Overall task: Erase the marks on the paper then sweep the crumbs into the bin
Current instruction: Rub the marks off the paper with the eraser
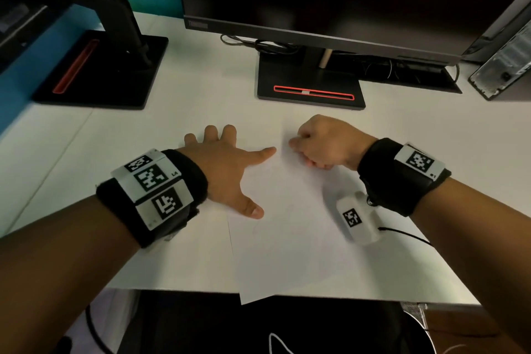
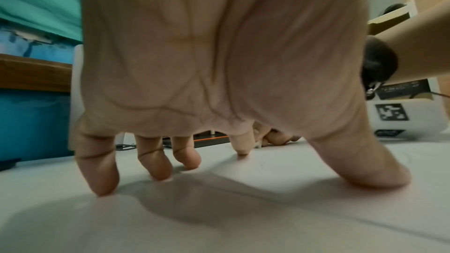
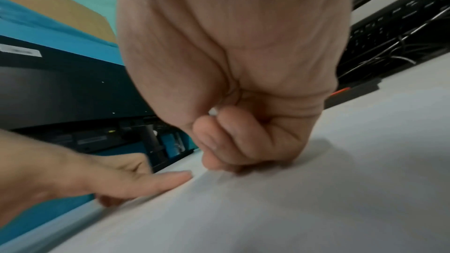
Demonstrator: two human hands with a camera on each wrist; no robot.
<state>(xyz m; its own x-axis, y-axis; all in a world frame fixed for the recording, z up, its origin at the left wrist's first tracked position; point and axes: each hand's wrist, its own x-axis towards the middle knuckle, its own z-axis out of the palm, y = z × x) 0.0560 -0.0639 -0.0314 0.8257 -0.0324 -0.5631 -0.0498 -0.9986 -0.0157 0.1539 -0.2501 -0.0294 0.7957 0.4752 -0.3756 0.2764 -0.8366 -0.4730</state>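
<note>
A white sheet of paper lies slanted on the white desk, its near corner hanging over the front edge. Faint pencil lines show on it. My left hand is spread flat, thumb and index finger pressing on the sheet's left edge, the other fingers on the desk; in the left wrist view the left hand stands on its fingertips. My right hand is a fist at the sheet's far end, knuckles down on the paper. A small white eraser peeks out of its curled fingers.
A monitor on a black stand rises straight ahead, with cables behind it. A second black stand sits at far left and a computer case at far right. The desk's front edge is close to me. No bin is in view.
</note>
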